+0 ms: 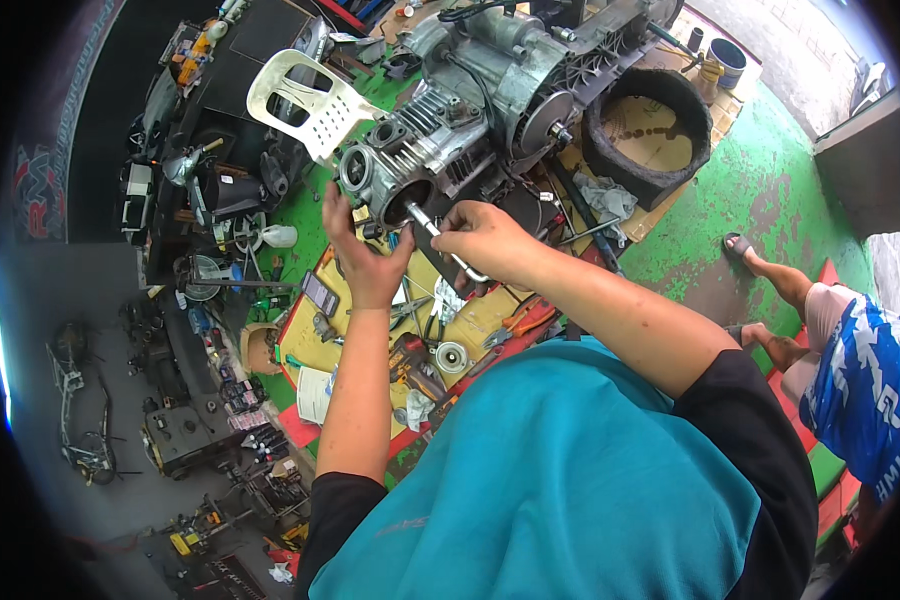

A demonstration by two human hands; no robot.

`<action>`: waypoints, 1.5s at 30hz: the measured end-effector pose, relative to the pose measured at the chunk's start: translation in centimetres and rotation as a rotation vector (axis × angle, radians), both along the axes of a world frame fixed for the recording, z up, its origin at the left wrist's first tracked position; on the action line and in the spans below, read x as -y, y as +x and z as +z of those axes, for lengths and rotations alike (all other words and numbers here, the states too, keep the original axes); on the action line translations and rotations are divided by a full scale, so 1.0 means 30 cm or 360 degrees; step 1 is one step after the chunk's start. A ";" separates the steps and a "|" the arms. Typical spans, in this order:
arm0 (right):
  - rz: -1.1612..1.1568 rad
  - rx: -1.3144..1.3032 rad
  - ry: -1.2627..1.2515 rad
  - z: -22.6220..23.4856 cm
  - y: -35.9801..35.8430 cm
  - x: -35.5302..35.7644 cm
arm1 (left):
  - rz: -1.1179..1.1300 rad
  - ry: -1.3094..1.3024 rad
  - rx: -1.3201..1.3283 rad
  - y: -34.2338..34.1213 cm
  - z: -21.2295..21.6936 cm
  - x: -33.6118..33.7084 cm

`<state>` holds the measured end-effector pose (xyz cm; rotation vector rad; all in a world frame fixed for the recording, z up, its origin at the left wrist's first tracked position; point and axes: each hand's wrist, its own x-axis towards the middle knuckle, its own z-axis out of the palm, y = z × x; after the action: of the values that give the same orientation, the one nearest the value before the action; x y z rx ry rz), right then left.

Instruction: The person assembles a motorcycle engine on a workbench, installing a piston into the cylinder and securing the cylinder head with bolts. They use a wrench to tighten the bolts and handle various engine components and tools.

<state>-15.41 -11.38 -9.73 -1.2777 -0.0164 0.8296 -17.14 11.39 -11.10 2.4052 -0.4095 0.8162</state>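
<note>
One grey metal engine with ribbed fins (436, 128) here, two bare hands at it, and one polished silver metal bar (422, 218) between them! Left of the engine, one white plastic chair (305, 112); right of it, one thick black hollow ring (698, 140). On this side of the engine, a yellow-topped, red-edged table (305, 338) carries one dark rectangular phone (320, 293) and one round silvery metal part (451, 357). Now the bar: slim, straight and shiny, bending at its near end, its far end inside the engine's round opening. The right grip (486, 238) is closed around it, partway along, between opening and bend. The left grip (368, 262) is released, fingers spread, just beside the engine; whether it touches, one cannot tell.
</note>
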 end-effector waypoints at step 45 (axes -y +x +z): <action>0.0225 0.0686 -0.1493 -0.354 -0.595 0.486 | 0.0670 -0.1418 -0.1191 -0.930 -0.602 -0.257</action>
<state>-33.25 -25.96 -20.34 -2.3489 -0.0678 0.6739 -45.05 19.11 -29.17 1.7429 0.6458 0.1222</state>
